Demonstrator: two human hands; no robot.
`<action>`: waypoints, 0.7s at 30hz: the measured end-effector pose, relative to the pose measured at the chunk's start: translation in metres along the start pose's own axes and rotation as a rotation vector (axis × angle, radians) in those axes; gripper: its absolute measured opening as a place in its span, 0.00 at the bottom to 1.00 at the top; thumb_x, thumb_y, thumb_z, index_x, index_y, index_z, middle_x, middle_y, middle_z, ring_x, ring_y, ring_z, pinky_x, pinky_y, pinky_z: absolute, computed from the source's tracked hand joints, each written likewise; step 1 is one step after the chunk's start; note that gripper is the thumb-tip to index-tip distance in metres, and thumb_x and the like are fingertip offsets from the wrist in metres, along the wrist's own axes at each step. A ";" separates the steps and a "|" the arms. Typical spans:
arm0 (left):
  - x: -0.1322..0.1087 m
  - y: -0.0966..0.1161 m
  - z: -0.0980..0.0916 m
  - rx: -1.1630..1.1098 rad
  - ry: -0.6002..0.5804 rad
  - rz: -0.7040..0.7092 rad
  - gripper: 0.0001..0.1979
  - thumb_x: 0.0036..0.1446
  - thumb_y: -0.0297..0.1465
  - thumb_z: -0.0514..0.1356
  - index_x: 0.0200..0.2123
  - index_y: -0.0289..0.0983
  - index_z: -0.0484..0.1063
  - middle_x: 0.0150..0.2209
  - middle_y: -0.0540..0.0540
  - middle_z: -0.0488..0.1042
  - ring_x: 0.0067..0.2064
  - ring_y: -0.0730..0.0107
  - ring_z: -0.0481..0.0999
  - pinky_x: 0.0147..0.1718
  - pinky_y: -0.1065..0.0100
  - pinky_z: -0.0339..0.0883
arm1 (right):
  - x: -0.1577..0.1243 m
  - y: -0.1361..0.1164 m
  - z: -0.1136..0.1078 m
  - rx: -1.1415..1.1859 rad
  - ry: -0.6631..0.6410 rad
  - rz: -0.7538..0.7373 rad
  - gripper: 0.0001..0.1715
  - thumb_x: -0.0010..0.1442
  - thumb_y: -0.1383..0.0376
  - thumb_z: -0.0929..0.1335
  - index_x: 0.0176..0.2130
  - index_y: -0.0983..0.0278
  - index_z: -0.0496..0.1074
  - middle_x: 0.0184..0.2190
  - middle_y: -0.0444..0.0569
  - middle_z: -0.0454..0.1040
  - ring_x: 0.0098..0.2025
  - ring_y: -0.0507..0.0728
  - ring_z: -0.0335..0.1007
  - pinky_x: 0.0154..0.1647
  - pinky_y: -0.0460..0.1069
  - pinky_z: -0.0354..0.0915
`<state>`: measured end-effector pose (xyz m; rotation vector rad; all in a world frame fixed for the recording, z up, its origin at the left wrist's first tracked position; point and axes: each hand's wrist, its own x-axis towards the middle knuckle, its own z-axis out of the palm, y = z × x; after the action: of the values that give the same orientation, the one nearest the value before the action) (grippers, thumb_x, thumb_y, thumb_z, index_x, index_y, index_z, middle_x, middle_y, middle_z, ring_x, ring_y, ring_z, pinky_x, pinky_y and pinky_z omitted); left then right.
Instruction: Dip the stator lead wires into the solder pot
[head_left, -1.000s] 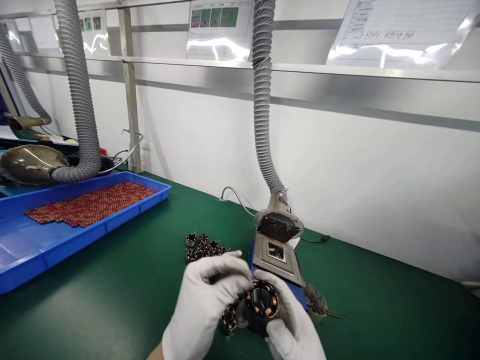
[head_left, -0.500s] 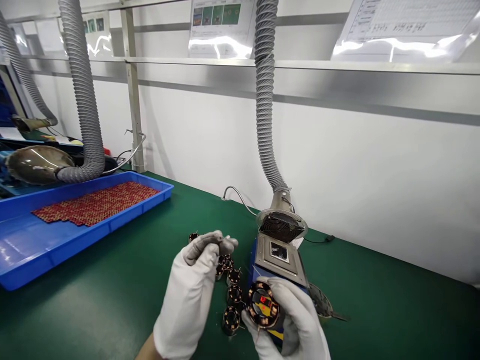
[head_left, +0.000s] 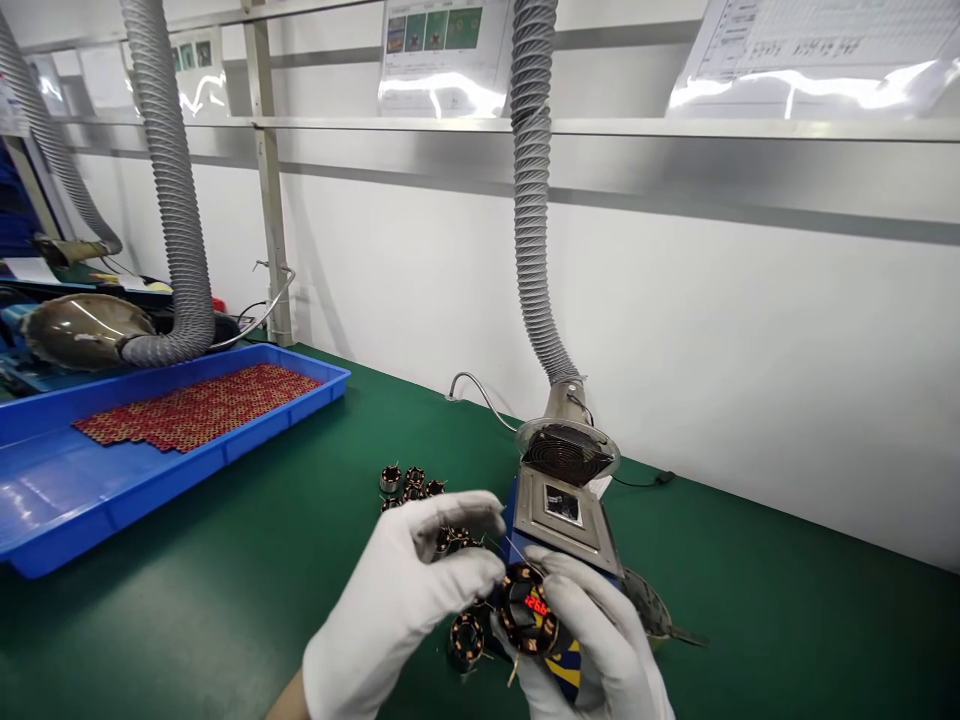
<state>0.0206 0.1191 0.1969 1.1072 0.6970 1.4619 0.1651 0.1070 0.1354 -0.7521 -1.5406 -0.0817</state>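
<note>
My right hand (head_left: 600, 630), in a white glove, grips a small copper-wound motor stator (head_left: 511, 628) by its rim. Thin wire ends stick out of the ring, and red digits of a display behind show through its hole. To its left, my left hand (head_left: 420, 580), also gloved, has thumb and fingers apart with nothing visible between them. Its fingertips are close to the stator's wire ends; whether they touch cannot be made out. More stators (head_left: 466, 640) stand on the green table below and behind the left hand, partly hidden by it.
Just beyond my right hand is a blue solder pot (head_left: 559, 510) with a metal top, under a fume hood (head_left: 566, 445) on a grey hose. A strainer-like tool (head_left: 649, 605) lies at its right. A blue tray (head_left: 225, 455) with red-and-tan parts stands at left.
My left hand has come down and right toward the held stator, its fingers spreading. Stators at the back that it covered now show. The right hand still holds its stator, slightly turned.
</note>
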 end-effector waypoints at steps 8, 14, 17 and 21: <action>-0.001 -0.009 0.013 0.023 0.021 -0.058 0.04 0.40 0.26 0.67 0.23 0.36 0.76 0.24 0.49 0.76 0.27 0.74 0.73 0.28 0.76 0.68 | -0.003 0.001 0.003 0.044 -0.017 0.013 0.31 0.55 0.72 0.68 0.54 0.47 0.64 0.47 0.48 0.69 0.47 0.58 0.70 0.44 0.53 0.70; 0.004 -0.007 0.000 -0.039 0.275 0.192 0.08 0.45 0.34 0.68 0.31 0.38 0.78 0.30 0.47 0.79 0.33 0.70 0.77 0.34 0.75 0.71 | -0.003 -0.007 0.008 0.205 0.014 0.191 0.22 0.55 0.65 0.69 0.49 0.51 0.67 0.44 0.49 0.69 0.45 0.58 0.69 0.44 0.52 0.69; -0.007 -0.003 -0.014 0.027 0.468 0.266 0.11 0.43 0.38 0.69 0.31 0.41 0.78 0.30 0.50 0.79 0.33 0.70 0.78 0.34 0.76 0.72 | -0.006 -0.011 -0.002 0.330 0.030 0.368 0.23 0.51 0.63 0.73 0.46 0.53 0.68 0.42 0.49 0.72 0.43 0.58 0.71 0.44 0.53 0.69; -0.048 -0.021 -0.038 0.455 0.468 0.295 0.08 0.41 0.38 0.69 0.27 0.43 0.79 0.35 0.50 0.78 0.38 0.68 0.75 0.43 0.77 0.67 | 0.004 -0.004 -0.030 0.476 -0.039 0.678 0.22 0.43 0.57 0.76 0.40 0.57 0.73 0.40 0.52 0.75 0.40 0.59 0.73 0.38 0.51 0.71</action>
<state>-0.0080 0.0831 0.1517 1.2570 1.2850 1.9022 0.1893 0.0915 0.1444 -0.8477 -1.2003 0.7776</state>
